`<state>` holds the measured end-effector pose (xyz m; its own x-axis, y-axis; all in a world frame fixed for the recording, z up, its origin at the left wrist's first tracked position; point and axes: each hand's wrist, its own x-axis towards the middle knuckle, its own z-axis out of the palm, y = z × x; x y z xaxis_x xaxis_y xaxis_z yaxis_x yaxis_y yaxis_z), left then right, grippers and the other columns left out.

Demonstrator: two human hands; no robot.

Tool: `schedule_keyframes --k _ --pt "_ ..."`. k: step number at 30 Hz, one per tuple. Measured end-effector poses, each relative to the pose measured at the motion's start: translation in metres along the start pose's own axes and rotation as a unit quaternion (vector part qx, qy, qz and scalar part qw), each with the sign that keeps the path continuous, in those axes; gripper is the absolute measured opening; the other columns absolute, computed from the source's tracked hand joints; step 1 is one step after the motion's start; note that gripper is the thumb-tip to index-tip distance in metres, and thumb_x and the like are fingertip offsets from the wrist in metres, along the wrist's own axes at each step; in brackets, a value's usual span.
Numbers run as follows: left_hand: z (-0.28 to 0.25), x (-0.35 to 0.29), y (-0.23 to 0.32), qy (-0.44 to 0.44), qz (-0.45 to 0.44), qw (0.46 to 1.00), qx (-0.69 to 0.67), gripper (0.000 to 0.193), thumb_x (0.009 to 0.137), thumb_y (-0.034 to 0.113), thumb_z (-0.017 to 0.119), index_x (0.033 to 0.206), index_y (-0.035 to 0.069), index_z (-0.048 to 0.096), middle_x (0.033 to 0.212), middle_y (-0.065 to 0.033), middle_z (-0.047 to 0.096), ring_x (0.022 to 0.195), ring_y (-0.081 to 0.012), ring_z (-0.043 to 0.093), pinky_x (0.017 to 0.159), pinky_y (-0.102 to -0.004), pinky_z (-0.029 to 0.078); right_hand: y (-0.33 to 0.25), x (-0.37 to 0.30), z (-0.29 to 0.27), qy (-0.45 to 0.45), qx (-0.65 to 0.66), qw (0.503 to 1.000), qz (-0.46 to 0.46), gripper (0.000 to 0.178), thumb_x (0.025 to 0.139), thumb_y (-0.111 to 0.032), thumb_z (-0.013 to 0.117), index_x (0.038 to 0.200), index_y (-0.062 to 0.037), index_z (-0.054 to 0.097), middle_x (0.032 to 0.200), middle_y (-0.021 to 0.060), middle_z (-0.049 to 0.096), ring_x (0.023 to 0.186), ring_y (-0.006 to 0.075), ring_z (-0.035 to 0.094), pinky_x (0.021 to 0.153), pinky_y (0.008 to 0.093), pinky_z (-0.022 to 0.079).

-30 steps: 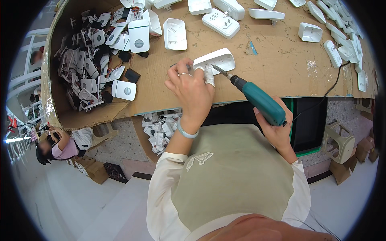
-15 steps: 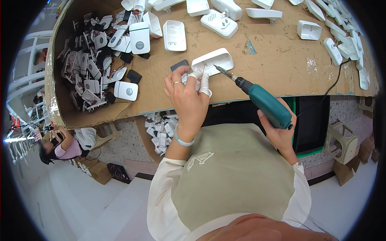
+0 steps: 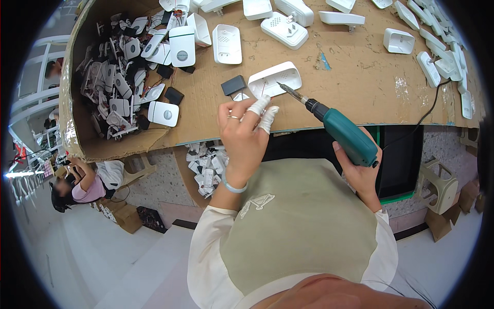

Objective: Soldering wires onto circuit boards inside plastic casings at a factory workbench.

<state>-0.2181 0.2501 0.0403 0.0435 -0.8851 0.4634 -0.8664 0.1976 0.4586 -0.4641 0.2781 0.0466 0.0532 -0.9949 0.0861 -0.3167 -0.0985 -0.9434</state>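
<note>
A white plastic housing [image 3: 288,77], hollow side up, lies on the cardboard surface before me, with a thin red wire in it. My left hand [image 3: 244,131], white tape round its thumb and index finger, hovers at its near left edge, those two fingertips apart and nothing visible between them. Past its other fingers lie a dark grey block [image 3: 233,85] and a small white part [image 3: 240,97], partly covered. My right hand [image 3: 363,170] is closed round the teal handle of a soldering iron [image 3: 350,136]. Its pointed tip is over the housing; I cannot tell whether it touches.
At left, a cardboard box [image 3: 72,129] holds a heap of white devices with wires and dark blocks. More white housings [image 3: 227,45] stand along the back and right. A black cord [image 3: 429,105] runs at right. Below the edge are small white parts [image 3: 208,170]. A person [image 3: 85,188] sits far left.
My left hand has drawn back toward me from the housing, and its thumb and index finger have come away from the wire. The soldering iron has barely moved.
</note>
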Motion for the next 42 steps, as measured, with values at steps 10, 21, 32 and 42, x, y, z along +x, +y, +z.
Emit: schedule_keyframes --k 10,21,32,42 --pt "0.011 -0.001 -0.004 -0.029 -0.004 0.995 0.099 0.022 0.082 -0.007 0.068 0.103 -0.002 0.069 0.104 -0.0169 0.063 0.097 -0.0351 0.054 0.083 -0.0427 0.047 0.003 0.003 0.003 -0.002 -0.005 1.000 -0.021 0.021 0.080 0.006 0.078 0.098 0.0021 0.069 0.089 0.0119 0.069 0.078 0.0250 0.065 0.073 0.0317 0.052" --pt "0.031 0.018 -0.006 0.033 0.023 0.989 0.142 0.020 0.071 -0.003 0.070 0.091 -0.005 0.066 0.124 -0.0180 0.062 0.121 -0.0371 0.051 0.097 -0.0549 0.035 0.009 0.016 0.017 -0.026 -0.006 0.998 -0.062 0.022 0.080 0.008 0.077 0.099 0.0026 0.068 0.089 0.0124 0.069 0.078 0.0235 0.066 0.073 0.0306 0.052" --pt "0.037 0.020 -0.010 0.010 0.018 0.986 0.163 0.026 0.064 -0.004 0.066 0.090 -0.006 0.068 0.119 -0.0142 0.065 0.121 -0.0344 0.052 0.095 -0.0512 0.031 0.015 0.024 0.025 -0.038 -0.008 0.996 -0.082 0.024 0.078 0.007 0.076 0.100 0.0007 0.066 0.091 0.0130 0.067 0.078 0.0263 0.066 0.073 0.0308 0.052" --pt "0.038 0.023 -0.008 0.016 -0.001 0.978 0.209 0.015 0.075 0.004 0.073 0.090 0.000 0.073 0.112 -0.0051 0.070 0.111 -0.0301 0.056 0.095 -0.0480 0.032 0.017 0.024 0.024 -0.062 -0.021 0.996 -0.064 0.025 0.077 0.007 0.074 0.099 0.0000 0.063 0.088 0.0128 0.062 0.075 0.0276 0.062 0.071 0.0302 0.050"
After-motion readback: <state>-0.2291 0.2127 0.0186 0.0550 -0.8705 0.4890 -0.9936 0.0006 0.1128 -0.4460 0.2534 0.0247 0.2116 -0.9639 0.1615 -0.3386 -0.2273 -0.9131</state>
